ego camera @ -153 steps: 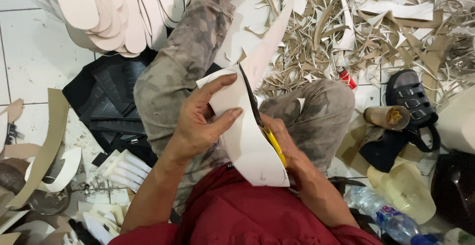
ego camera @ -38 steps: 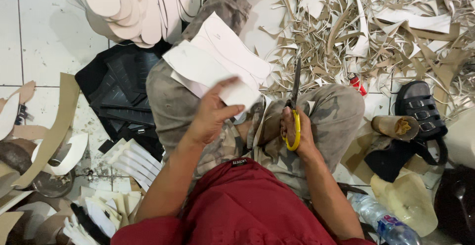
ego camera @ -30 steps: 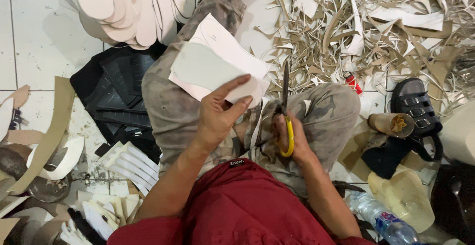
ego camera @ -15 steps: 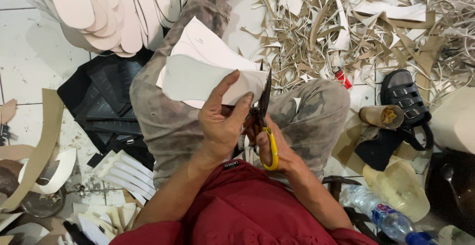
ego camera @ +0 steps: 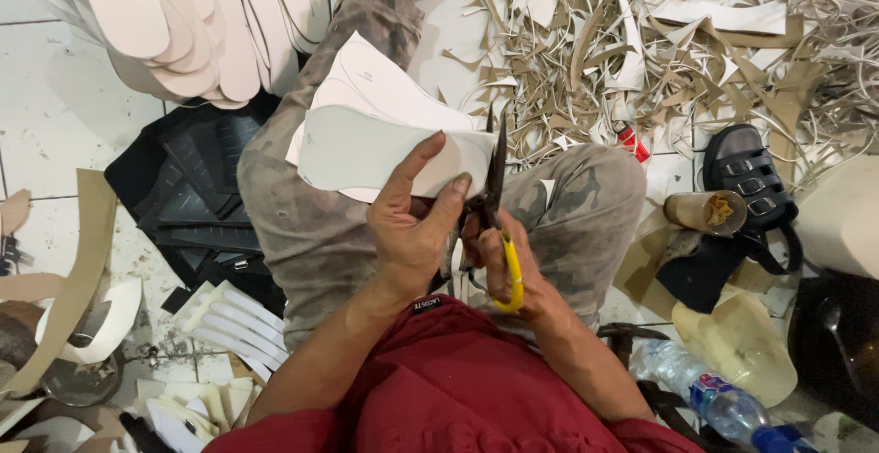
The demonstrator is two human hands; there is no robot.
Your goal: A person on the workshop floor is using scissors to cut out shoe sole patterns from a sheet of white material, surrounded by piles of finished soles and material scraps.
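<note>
Over lap, left hand [ego camera: 407,233] pinches white sheet [ego camera: 375,146] between thumb and fingers, holding it flat and level so its edge meets blades. Right hand [ego camera: 504,265] closed through yellow handles of scissors [ego camera: 494,201], blades pointing up at sheet's right edge; blade gap hard to judge, probably narrow. Stack of pale cut soles [ego camera: 174,23] upper left, heap of trimmed strips [ego camera: 696,41] upper right, black sandal [ego camera: 746,178] and plastic bottle [ego camera: 705,393] right. Knees crowd cutting space.

One pair of yellow-handled scissors [ego camera: 499,224], one black sandal [ego camera: 746,178], one plastic bottle [ego camera: 710,396], one red lighter [ego camera: 634,143], two hands.
</note>
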